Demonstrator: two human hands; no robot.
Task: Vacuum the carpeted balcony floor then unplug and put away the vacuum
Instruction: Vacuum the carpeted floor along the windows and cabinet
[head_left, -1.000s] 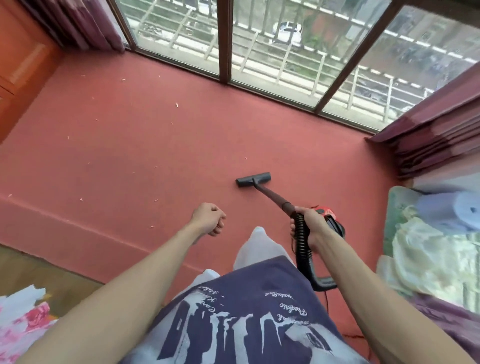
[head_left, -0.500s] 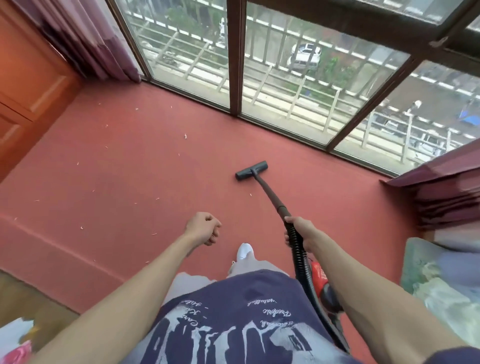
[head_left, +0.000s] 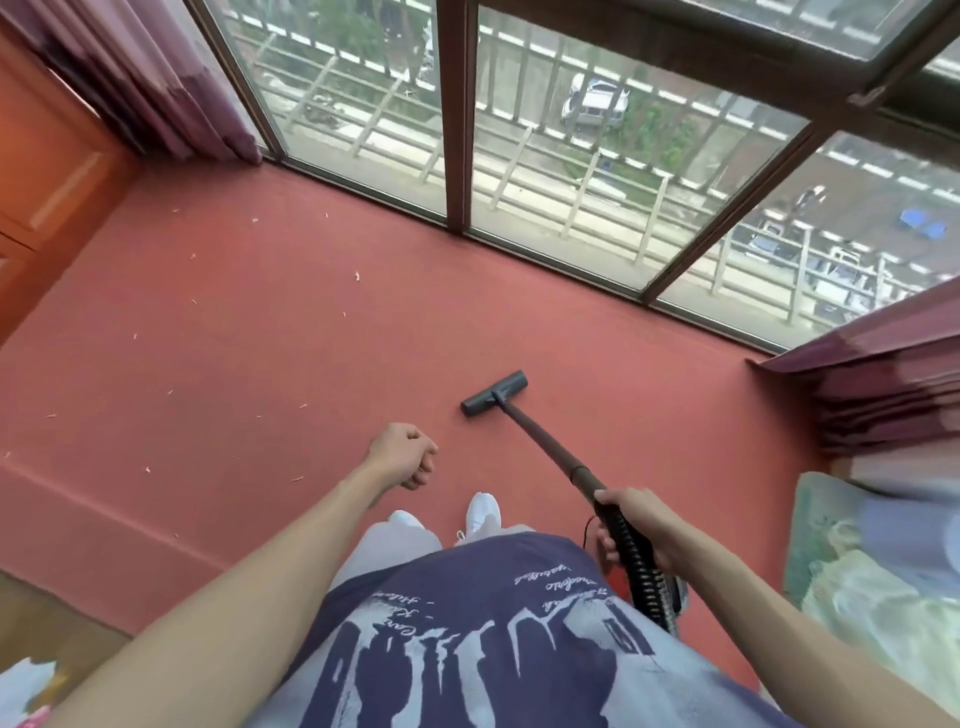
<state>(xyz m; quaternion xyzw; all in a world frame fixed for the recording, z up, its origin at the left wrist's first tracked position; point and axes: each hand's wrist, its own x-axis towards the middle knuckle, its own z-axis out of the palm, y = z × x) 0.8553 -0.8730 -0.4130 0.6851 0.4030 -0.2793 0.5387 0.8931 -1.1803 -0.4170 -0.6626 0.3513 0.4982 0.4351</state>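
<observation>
Down on the red carpet (head_left: 291, 322), a short, felt-like pile, the vacuum's flat grey plastic floor head (head_left: 494, 393) lies ahead of both hands and a little nearer the right one. From its middle a slim, dark, rigid tube (head_left: 540, 441) slants back toward the right hand (head_left: 631, 525). That hand is wrapped around the top of the black ribbed hose (head_left: 644, 577), just where the smooth tube ends and the corrugated rubber begins; the hose then curves down past the wrist and out of sight behind a dark blue printed shirt (head_left: 467, 639). A thin black cord (head_left: 586, 530) hangs just left of the right hand.

The left hand (head_left: 402, 454) hovers over the carpet with its fingers curled into a loose fist, holding nothing, well apart from the tube.

Pale scraps of litter (head_left: 357, 276) dot the carpet ahead and to the left of the left hand. Two white shoes (head_left: 483, 512) show between the hands, close to the body. Beyond the floor head, dark-framed glass panes (head_left: 363, 104) run along the carpet's far edge. Pleated purple curtains (head_left: 156, 78) hang far ahead of the left hand, beside an orange wooden panel (head_left: 47, 171). Right of the right hand lies soft patterned bedding (head_left: 872, 561).
</observation>
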